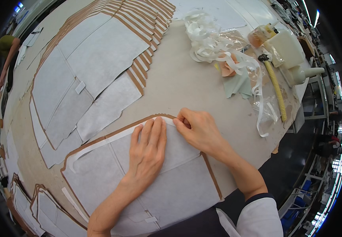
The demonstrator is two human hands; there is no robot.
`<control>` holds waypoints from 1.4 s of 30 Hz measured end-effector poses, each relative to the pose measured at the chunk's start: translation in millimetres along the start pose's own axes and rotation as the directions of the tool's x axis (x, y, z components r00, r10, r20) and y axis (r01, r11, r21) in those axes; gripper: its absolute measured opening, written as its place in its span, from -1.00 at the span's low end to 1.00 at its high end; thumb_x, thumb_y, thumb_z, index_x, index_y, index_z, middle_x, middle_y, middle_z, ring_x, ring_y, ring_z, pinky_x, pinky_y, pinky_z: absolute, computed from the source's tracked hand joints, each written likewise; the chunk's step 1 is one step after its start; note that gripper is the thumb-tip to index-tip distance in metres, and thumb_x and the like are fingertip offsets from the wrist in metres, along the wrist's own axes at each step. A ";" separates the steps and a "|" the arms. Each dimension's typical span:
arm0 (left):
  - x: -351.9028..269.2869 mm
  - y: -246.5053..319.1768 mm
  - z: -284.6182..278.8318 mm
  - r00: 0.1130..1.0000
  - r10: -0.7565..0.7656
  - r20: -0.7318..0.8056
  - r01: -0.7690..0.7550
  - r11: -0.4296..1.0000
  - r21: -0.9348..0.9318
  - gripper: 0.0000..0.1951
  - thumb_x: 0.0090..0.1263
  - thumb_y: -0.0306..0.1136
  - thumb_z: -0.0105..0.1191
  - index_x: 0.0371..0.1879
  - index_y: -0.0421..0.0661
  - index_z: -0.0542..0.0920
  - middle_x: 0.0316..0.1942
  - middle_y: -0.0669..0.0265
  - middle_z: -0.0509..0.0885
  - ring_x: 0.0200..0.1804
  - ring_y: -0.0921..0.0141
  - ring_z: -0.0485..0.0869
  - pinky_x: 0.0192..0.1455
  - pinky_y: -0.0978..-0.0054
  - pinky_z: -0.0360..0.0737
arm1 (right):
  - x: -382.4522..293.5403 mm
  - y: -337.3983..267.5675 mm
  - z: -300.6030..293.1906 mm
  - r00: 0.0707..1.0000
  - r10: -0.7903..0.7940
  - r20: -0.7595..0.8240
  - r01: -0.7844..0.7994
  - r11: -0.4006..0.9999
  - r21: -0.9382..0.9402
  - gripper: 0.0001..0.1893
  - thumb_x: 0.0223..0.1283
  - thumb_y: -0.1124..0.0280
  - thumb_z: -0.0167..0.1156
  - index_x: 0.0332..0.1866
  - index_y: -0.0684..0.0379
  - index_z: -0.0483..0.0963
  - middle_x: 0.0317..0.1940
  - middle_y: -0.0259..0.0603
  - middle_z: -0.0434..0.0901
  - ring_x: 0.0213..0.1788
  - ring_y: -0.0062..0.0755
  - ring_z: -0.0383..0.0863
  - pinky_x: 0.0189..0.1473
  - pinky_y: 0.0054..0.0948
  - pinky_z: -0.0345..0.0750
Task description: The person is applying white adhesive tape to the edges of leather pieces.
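Note:
A garment panel (183,183) with a pale grey backing and a brown border lies on the table in front of me. White tape (99,145) runs just inside its far edge, and its left end curls loose. My left hand (148,145) rests flat on the panel, fingertips on the tape. At the panel's upper right corner, my right hand (199,129) has thumb and forefinger pinched at the brown edge (159,115). Its fingers hide exactly what lies between them. A small white label (150,219) shows near the panel's bottom.
Beyond lies a fanned stack of similar panels (99,56). At right sit tangled white tape (200,35), fabric scraps (239,84), a yellow-handled hammer (274,86) and plastic bottles (286,47). Smaller pieces (52,210) lie lower left. Another person's arm (9,59) shows far left.

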State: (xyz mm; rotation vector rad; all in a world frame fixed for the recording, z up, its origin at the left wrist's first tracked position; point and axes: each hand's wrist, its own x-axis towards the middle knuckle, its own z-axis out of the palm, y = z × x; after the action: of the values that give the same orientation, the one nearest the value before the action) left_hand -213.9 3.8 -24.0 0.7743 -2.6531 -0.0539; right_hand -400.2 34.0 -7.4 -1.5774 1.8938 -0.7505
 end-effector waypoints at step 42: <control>-67.2 3.7 -51.8 0.978 -0.210 0.002 0.206 0.959 -0.192 -0.57 0.26 -0.54 0.18 0.17 -0.13 0.63 0.29 0.06 0.51 0.36 0.09 0.47 0.40 0.11 0.40 | -76.3 29.9 -29.0 0.970 -0.218 -0.110 0.176 0.937 -0.303 -0.87 0.31 0.42 0.25 -0.13 0.23 0.57 -0.31 -0.13 0.59 -0.38 -0.16 0.65 -0.33 -0.23 0.54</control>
State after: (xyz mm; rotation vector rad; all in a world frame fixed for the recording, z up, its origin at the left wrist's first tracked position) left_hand -144.7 45.7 1.5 0.9788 -2.4929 -0.3510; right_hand -429.6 115.7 -4.1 -1.9671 2.0428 -0.7070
